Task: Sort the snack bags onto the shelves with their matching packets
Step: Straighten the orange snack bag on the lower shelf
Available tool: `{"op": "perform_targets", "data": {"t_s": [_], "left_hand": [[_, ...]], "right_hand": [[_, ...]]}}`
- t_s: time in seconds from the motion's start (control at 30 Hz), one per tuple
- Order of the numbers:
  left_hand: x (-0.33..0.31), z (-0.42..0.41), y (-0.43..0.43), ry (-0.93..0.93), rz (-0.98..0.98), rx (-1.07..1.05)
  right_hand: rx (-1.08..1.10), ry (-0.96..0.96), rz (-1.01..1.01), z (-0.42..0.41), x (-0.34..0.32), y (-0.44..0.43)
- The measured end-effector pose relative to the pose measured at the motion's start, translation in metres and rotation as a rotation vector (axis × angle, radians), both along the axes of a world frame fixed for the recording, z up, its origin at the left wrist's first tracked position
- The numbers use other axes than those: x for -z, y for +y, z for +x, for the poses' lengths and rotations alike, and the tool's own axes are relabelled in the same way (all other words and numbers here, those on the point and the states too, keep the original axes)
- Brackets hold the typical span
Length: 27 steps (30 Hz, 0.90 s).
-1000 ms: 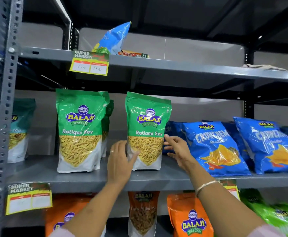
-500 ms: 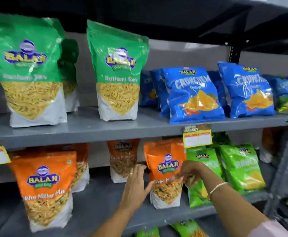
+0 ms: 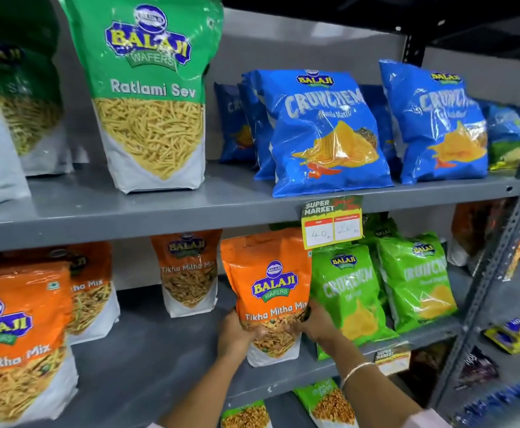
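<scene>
An orange Tikha Mitha Mix bag [image 3: 269,282] stands upright on the lower grey shelf [image 3: 160,359]. My left hand [image 3: 234,336] grips its lower left side and my right hand [image 3: 317,327] grips its lower right side. More orange Tikha Mitha Mix bags stand to the left: one further back [image 3: 187,273] and a large near one [image 3: 18,338]. Green Crunchem bags [image 3: 348,291] lean directly right of the held bag. On the shelf above stand a green Ratlami Sev bag [image 3: 150,97] and blue Crunchem bags [image 3: 326,131].
A yellow price tag [image 3: 333,222] hangs from the upper shelf edge [image 3: 129,217] just above the held bag. A perforated grey upright [image 3: 499,273] bounds the rack on the right, with other packets beyond it. Green packets [image 3: 329,403] sit on the shelf below.
The view has dropped from the Ratlami Sev shelf to the shelf below. Both hands left the green bag, came down, and now close on the orange Tikha Mitha Mix bag.
</scene>
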State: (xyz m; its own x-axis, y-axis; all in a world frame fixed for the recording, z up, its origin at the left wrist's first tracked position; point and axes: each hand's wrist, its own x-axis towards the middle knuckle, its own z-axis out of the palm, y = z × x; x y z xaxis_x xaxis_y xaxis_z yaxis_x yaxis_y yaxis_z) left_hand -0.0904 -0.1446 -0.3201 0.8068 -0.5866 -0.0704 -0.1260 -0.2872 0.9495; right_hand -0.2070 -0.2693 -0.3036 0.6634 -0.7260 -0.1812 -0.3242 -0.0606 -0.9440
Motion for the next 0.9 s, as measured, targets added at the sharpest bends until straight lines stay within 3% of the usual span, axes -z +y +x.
{"op": "perform_targets", "data": {"t_s": [0.33,0.67,0.9], "left_hand": [[-0.015,0.021,0.058,-0.042,0.055,-0.014],[-0.019,0.071,0.146,-0.101,0.083,-0.124],[-0.01,0.082,0.154,-0.099,0.073,-0.143]], "right_hand": [[-0.078,0.02,-0.149,0.026,-0.006,0.042],[-0.154,-0.038,-0.141,0.086,-0.004,0.121],[-0.141,-0.04,-0.133,0.099,0.003,0.133]]}}
